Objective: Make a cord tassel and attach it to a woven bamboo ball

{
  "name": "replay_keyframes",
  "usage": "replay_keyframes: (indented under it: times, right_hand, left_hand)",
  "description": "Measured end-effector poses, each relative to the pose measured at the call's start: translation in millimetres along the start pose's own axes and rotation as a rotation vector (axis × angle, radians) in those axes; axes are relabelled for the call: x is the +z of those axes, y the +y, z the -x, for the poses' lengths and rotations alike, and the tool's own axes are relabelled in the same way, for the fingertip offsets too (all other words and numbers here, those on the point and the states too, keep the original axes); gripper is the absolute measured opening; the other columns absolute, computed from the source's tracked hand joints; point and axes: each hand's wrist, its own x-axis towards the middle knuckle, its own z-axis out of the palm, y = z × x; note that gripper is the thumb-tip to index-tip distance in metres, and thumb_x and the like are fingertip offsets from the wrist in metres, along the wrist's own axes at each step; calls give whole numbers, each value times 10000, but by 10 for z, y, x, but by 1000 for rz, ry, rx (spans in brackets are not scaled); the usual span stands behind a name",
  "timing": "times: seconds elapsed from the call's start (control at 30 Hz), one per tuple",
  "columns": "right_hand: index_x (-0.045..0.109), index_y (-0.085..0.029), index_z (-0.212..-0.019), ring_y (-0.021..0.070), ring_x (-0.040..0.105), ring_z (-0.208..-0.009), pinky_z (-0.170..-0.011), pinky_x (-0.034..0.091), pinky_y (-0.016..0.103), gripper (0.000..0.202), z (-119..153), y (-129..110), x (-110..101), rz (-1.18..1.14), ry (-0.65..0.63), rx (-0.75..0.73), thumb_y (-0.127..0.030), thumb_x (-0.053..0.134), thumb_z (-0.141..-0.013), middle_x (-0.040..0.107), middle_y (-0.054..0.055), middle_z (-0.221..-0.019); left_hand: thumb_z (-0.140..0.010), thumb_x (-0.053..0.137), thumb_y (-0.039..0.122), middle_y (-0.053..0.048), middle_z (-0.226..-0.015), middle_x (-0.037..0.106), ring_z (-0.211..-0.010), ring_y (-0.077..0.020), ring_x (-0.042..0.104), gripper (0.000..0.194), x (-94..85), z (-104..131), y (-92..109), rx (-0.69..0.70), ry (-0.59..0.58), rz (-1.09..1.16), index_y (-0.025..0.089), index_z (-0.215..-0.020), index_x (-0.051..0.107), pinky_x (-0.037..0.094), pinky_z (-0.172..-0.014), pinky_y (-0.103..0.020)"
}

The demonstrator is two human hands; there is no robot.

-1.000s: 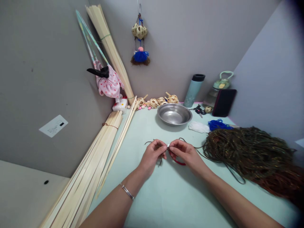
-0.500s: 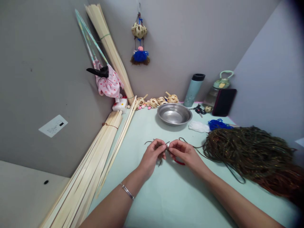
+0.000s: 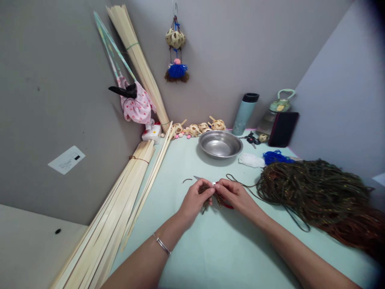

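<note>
My left hand point(image 3: 195, 199) is closed in a pinch on a small tuft of dark brown cord point(image 3: 205, 205), whose loose ends hang below the fingers. Right beside it, my right hand point(image 3: 233, 193) is closed too, thumb and finger pinching cord ends of the same tuft. The fingertips of both hands nearly meet, and they partly hide the cord. Beneath the hands lie scissors with a red handle point(image 3: 227, 206); the pointed tip shows beyond my left hand. A short cut piece of cord point(image 3: 187, 180) rests on the table just past the left hand.
A large heap of dark brown cord point(image 3: 315, 192) lies at right, one strand trailing toward my right hand. Ahead are a steel bowl point(image 3: 220, 150), white yarn point(image 3: 252, 160), blue yarn point(image 3: 276, 157), a tumbler point(image 3: 245, 116) and a phone point(image 3: 283, 129). Bamboo strips point(image 3: 120, 212) lie at left.
My left hand has shifted slightly right, closer to my right hand. More brown cord ends now show between the two hands, and the scissors' tip is plainer to see.
</note>
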Motion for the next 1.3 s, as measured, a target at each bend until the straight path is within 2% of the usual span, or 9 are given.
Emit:
replay_keyframes:
  times: [0.13,0.3,0.47,0.73,0.87,0.97,1.1,1.3]
  right_hand:
    - [567,-188,-730,128,423,-594,-577,333,272,375,-1,-1,-10,-21,23,-22,-522,606,-894,490,-30,-630]
    - [596,-179,-816,134,459,-632,-606,353,277,328,-19,30,0,-77,25,-12,-501,640,-866,530,-14,-687]
    - [590,-177,-834,120,436,-583,-563,327,266,309,-31,62,18,-108,31,11,-473,674,-824,527,-23,-660]
    - [565,-193,-833,110,398,-526,-516,303,257,242,-7,39,38,-96,4,17,-421,643,-836,503,-45,-619]
    - [539,-201,-750,121,425,-585,-549,320,259,316,13,-5,16,-60,13,-4,-471,578,-909,487,-37,-642]
    - [511,-198,-687,112,389,-536,-515,286,258,400,16,-5,2,-42,-15,8,-516,562,-924,461,-44,-583]
    - [552,-192,-730,108,373,-509,-498,278,257,393,10,23,0,-53,-42,20,-542,589,-905,465,-50,-560]
    - [605,-190,-788,127,444,-553,-531,327,268,378,-10,33,2,-80,-21,3,-560,650,-853,539,-21,-615]
  left_hand:
    - [-826,692,371,25,-777,566,-579,-72,534,223,-4,4,8,1,20,69,187,-874,576,405,-589,-221]
    - [-847,666,331,32,-739,548,-581,-70,536,180,-8,0,-3,8,6,72,180,-882,576,405,-585,-209]
    - [-825,678,329,35,-681,557,-560,-80,537,192,-8,7,18,-16,-3,53,182,-891,574,409,-569,-209]
    - [-810,672,297,40,-632,539,-542,-82,524,162,-4,20,39,-45,-36,41,179,-836,565,402,-551,-201]
    - [-811,672,295,34,-648,558,-549,-78,521,163,-1,18,21,-37,-27,48,174,-837,567,404,-565,-202]
    - [-813,670,292,34,-639,560,-545,-80,524,159,-1,12,2,-24,-40,22,171,-846,573,408,-572,-206]
    - [-826,662,296,40,-618,548,-546,-85,532,155,-3,4,-4,-21,-38,15,177,-852,567,404,-565,-205]
    - [-838,642,286,38,-637,555,-547,-83,536,134,-3,1,13,-3,-16,40,184,-864,559,408,-565,-204]
